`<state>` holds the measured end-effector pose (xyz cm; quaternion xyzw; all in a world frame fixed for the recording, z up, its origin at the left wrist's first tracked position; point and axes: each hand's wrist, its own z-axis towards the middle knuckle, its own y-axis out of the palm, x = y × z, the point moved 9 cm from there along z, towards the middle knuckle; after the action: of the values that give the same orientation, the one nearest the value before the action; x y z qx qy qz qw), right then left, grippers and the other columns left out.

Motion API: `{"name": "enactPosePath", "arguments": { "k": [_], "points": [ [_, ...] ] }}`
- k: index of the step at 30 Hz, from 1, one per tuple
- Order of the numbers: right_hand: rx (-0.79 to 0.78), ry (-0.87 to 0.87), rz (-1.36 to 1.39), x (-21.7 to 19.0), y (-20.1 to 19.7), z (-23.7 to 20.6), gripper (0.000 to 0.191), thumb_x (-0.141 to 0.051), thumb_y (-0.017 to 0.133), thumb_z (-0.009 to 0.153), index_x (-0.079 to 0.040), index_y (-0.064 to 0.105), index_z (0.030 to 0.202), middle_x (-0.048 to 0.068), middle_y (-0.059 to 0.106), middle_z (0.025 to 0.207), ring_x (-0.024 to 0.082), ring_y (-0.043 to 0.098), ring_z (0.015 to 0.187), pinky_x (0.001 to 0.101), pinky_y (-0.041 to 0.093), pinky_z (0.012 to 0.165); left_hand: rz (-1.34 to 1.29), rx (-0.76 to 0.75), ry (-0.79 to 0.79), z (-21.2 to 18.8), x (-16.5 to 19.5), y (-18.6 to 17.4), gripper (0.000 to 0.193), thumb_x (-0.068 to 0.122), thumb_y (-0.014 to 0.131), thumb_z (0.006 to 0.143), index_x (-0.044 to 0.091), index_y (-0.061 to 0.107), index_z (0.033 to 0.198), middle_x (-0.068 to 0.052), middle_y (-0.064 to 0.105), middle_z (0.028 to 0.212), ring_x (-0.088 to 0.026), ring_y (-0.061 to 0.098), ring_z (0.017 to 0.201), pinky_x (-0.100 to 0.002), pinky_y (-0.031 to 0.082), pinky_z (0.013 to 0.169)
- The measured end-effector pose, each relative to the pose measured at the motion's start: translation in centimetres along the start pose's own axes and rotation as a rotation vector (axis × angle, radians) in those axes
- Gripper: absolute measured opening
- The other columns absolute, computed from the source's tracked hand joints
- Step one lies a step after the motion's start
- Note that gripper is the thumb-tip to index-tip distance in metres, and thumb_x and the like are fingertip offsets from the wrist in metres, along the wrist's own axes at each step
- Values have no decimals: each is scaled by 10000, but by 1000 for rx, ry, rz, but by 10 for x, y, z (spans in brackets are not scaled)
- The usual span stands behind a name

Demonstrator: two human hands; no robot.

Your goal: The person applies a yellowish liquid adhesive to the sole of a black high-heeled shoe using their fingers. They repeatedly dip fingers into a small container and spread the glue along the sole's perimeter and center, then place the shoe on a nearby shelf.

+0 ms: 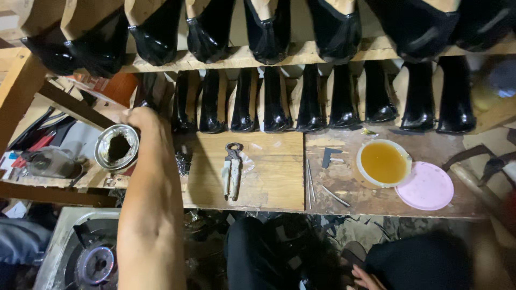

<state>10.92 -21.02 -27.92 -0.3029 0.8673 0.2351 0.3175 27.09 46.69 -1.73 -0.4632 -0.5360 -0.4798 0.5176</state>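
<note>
My left hand point(141, 117) reaches across the wooden bench point(269, 188) to the toe of the leftmost black shoe point(153, 88) in the lower row. Its fingers curl out of sight, so I cannot see a grip. A round metal tin point(117, 146) with dark contents sits just left of that wrist. Only the fingers of my right hand point(364, 279) show at the bottom edge, spread on my dark trouser leg and holding nothing. Rusty pincers point(233, 171) lie on the bench in the middle.
Two rows of glossy black shoes point(312, 99) on wooden lasts line the rack behind the bench. A white bowl of amber liquid point(383, 162) and a pink lid point(428, 189) sit at the right. A gas burner point(91, 260) is on the floor at the lower left.
</note>
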Motion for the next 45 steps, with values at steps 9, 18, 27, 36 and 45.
{"name": "enactPosePath", "arguments": {
  "k": [9,18,27,36,45],
  "points": [
    [-1,181,-60,-18,20,-8,977,-662,582,862,-269,121,1628,143,225,1688,372,353,1529,599,346,1239,105,-6,164,3,-2,8,632,482,503,1030,-24,463,1407,-253,633,1155,-311,621,971,-414,522,877],
    [-107,-10,15,-23,27,4,901,-591,547,902,-245,138,1627,147,200,1678,371,290,1538,619,327,1228,819,-217,525,-25,32,32,883,457,712,844,70,275,1507,-282,455,1277,-417,437,1186,-492,385,1023],
    [-111,-186,-191,-19,28,19,800,-461,632,1000,-232,189,1626,260,360,1626,394,356,1533,597,369,1196,1308,-430,702,-28,9,54,898,398,653,998,294,21,1628,-318,364,1217,-602,307,1193,-878,142,1026],
    [53,-54,-293,-32,31,-8,760,-396,624,977,-221,233,1604,160,243,1677,322,328,1530,550,302,1232,1509,-551,640,-21,-9,61,1027,260,643,929,357,-31,1699,-320,443,1319,-500,479,1163,-783,180,1109],
    [332,30,-737,-43,23,-27,848,-520,718,881,-267,296,1572,99,549,1480,237,653,1298,387,564,1063,1541,-637,864,-51,34,66,828,459,746,786,223,375,1487,-253,555,1331,-483,515,1240,-754,271,1054]
  ]
}}
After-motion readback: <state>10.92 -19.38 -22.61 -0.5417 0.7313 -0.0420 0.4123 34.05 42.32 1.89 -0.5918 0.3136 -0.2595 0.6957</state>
